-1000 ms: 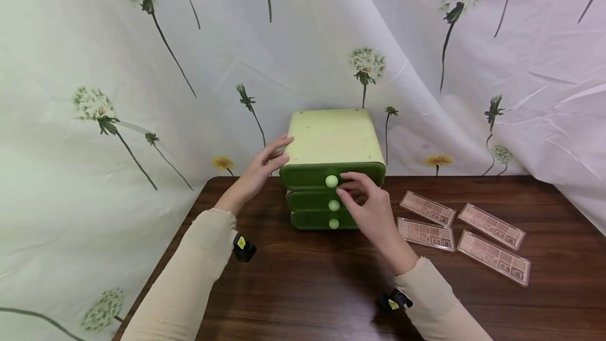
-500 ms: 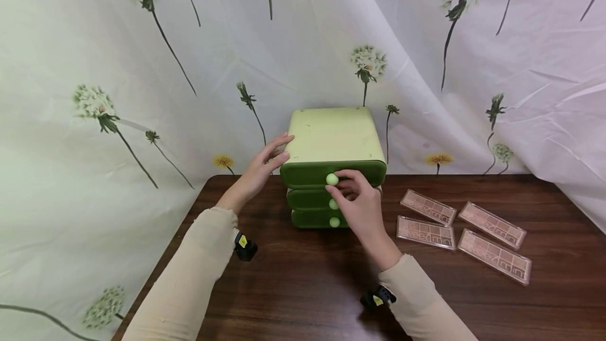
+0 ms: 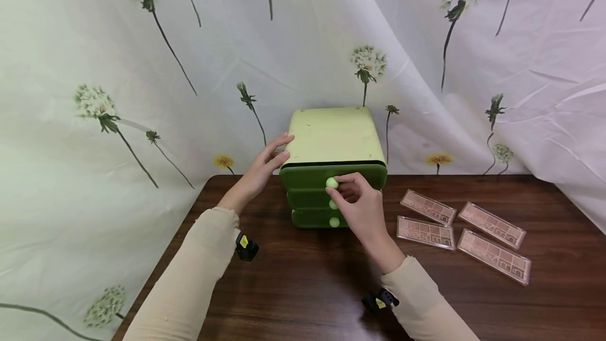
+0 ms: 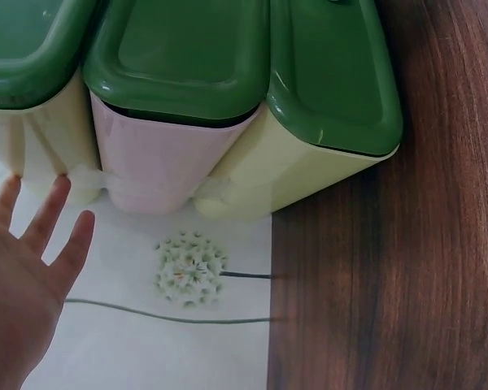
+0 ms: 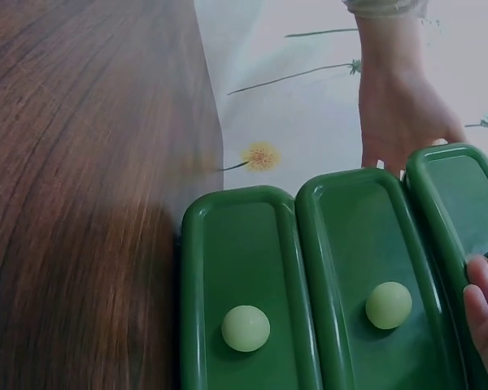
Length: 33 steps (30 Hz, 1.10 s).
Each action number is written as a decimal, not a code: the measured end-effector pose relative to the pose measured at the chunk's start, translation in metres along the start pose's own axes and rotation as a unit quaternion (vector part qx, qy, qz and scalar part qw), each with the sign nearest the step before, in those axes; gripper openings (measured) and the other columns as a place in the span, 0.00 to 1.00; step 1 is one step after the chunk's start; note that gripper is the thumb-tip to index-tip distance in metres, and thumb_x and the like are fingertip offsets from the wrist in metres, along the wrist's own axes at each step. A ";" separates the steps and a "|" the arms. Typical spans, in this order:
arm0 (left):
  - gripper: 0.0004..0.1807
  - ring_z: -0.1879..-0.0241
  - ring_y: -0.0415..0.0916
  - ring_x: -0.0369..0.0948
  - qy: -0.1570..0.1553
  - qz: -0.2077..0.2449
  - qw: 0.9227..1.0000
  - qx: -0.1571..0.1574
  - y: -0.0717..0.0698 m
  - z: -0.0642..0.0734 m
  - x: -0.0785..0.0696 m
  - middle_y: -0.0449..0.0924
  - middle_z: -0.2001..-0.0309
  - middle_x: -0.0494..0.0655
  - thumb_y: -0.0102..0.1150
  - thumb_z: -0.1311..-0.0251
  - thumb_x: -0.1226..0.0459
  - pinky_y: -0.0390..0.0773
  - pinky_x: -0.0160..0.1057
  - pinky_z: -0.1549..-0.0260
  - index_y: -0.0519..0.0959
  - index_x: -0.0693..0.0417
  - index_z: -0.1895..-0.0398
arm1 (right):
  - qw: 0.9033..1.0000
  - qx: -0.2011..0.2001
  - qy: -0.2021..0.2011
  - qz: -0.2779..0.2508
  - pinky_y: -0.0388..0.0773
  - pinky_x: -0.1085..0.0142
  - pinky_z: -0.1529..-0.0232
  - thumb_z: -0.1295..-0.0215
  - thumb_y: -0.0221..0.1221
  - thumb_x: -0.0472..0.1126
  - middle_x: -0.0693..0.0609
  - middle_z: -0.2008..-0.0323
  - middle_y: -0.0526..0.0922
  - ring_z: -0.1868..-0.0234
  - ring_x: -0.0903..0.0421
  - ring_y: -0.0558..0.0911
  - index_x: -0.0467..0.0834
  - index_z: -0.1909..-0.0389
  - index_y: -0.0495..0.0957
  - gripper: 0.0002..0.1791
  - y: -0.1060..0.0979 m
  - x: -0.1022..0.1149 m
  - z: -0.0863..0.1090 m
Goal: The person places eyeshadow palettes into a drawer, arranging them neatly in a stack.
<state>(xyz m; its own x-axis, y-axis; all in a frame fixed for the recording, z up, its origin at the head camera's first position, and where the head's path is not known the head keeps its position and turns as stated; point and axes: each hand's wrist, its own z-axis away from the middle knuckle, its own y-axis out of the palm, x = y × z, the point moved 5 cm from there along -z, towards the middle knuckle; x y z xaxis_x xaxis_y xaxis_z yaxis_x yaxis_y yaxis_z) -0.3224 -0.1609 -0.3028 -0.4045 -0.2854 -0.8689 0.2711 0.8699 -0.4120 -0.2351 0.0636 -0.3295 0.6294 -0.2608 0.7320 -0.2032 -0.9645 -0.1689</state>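
Note:
A small three-drawer storage box [image 3: 336,136], pale on top with green drawer fronts and round light-green knobs, stands at the back of the table. My right hand [image 3: 362,209] pinches the knob [image 3: 331,183] of the top drawer [image 3: 305,177] between thumb and forefinger. A thin dark gap shows along that drawer's upper edge. Against the box's left side rests my left hand [image 3: 258,172], its fingers extended near the top edge; the left wrist view shows these fingers [image 4: 49,215] spread. The lower two drawers [image 5: 248,231] look closed in the right wrist view.
Several clear-lidded eyeshadow palettes [image 3: 494,257] lie on the dark wooden table [image 3: 293,288] to the right of the box. Behind the table hangs a white curtain [image 3: 213,57] printed with dandelions.
My right hand moved left, took the top knob, then drew it slightly toward me. The top drawer has slid out a little, showing a dark gap. The left hand stayed in place.

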 end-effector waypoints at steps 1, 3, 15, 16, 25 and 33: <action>0.27 0.33 0.60 0.48 0.000 0.002 1.000 0.000 0.000 0.000 0.000 0.44 0.21 0.39 0.44 0.24 0.52 0.60 0.57 0.36 0.62 0.40 0.24 | 1.000 0.003 -0.001 0.002 0.80 0.67 0.69 0.40 0.69 0.38 0.52 0.70 0.87 0.71 0.60 0.84 0.42 0.57 0.81 0.11 -0.001 0.001 0.001; 0.27 0.33 0.60 0.49 0.001 0.004 1.000 0.001 0.001 -0.001 0.000 0.44 0.21 0.39 0.44 0.24 0.53 0.59 0.57 0.35 0.62 0.41 0.24 | 1.000 0.008 -0.009 0.011 0.80 0.67 0.68 0.40 0.70 0.38 0.53 0.69 0.87 0.71 0.61 0.84 0.43 0.57 0.81 0.12 -0.002 0.004 0.003; 0.27 0.32 0.59 0.49 -0.001 0.011 1.000 0.004 0.000 0.000 -0.001 0.44 0.21 0.37 0.44 0.24 0.54 0.58 0.56 0.34 0.61 0.42 0.24 | 0.998 0.039 -0.034 0.039 0.80 0.67 0.71 0.42 0.71 0.36 0.56 0.69 0.88 0.73 0.63 0.83 0.44 0.59 0.81 0.12 -0.011 0.018 0.016; 0.27 0.32 0.59 0.49 -0.001 0.012 1.000 0.004 0.000 0.000 -0.002 0.45 0.21 0.37 0.45 0.24 0.54 0.58 0.56 0.34 0.61 0.42 0.24 | 0.998 0.043 -0.036 0.041 0.79 0.67 0.71 0.42 0.71 0.36 0.56 0.69 0.88 0.73 0.64 0.83 0.44 0.59 0.81 0.12 -0.012 0.019 0.017; 0.27 0.31 0.58 0.50 0.008 0.018 1.000 0.007 0.000 -0.001 -0.001 0.45 0.21 0.38 0.44 0.24 0.56 0.58 0.56 0.34 0.61 0.45 0.24 | 0.995 0.049 -0.065 0.054 0.79 0.68 0.72 0.45 0.72 0.35 0.56 0.69 0.88 0.74 0.65 0.83 0.44 0.60 0.80 0.13 -0.017 0.028 0.026; 0.27 0.32 0.59 0.50 0.009 0.020 1.000 0.009 -0.001 -0.002 0.000 0.45 0.22 0.37 0.43 0.23 0.57 0.58 0.55 0.34 0.61 0.46 0.24 | 0.994 0.055 -0.077 0.056 0.79 0.71 0.72 0.45 0.72 0.34 0.56 0.68 0.88 0.74 0.65 0.83 0.45 0.60 0.80 0.13 -0.019 0.031 0.031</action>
<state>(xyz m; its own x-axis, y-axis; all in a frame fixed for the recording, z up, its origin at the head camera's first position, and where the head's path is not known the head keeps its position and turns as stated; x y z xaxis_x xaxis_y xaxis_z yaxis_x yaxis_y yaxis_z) -0.3243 -0.1608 -0.3021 -0.4084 -0.2427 -0.8799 0.3031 0.8732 -0.3816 -0.1883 0.0723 -0.3242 0.7171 -0.3617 0.5958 -0.2003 -0.9257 -0.3209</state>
